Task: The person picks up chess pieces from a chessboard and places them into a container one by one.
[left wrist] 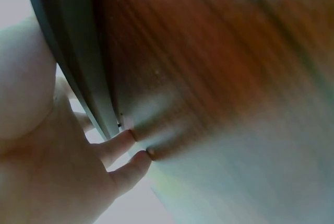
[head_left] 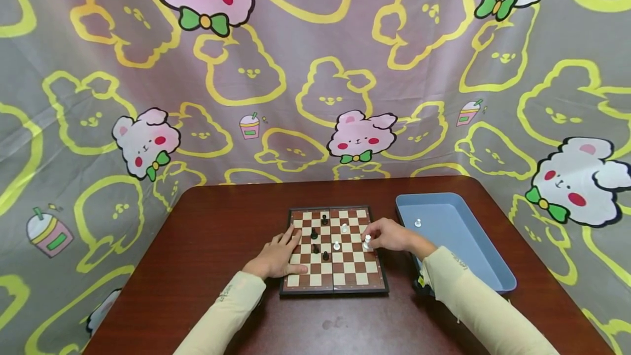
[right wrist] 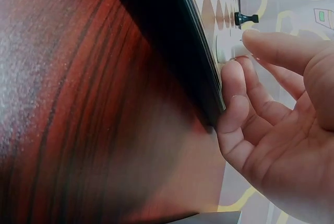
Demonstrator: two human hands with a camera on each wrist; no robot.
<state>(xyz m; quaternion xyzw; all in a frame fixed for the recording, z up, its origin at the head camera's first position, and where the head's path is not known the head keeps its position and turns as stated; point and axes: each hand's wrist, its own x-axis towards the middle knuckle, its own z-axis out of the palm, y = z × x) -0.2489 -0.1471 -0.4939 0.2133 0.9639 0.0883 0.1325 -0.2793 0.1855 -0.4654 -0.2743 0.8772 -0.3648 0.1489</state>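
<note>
A brown-and-cream chessboard [head_left: 357, 267] with a dark rim lies on the table. My left hand [head_left: 273, 256] rests on its left edge, fingers spread; in the left wrist view, two fingertips reach past the dark rim to the tabletop. At the right edge, my right hand [head_left: 393, 235] pinches a white chess piece [head_left: 367, 242] standing on a square. The right wrist view shows thumb and fingers about this white piece [right wrist: 227, 48], its top partly hidden. Several black pieces, one a black pawn [head_left: 326, 256], stand left of centre. Nearer the middle are two white pieces, including a white pawn [head_left: 337, 245].
A blue-grey tray [head_left: 493, 256] sits right of the board, under the right forearm, with one white piece [head_left: 418, 223] at its far left. Something dark [head_left: 423, 285] shows beneath the right sleeve. A patterned curtain [head_left: 296, 86] surrounds the reddish-brown table [head_left: 222, 218].
</note>
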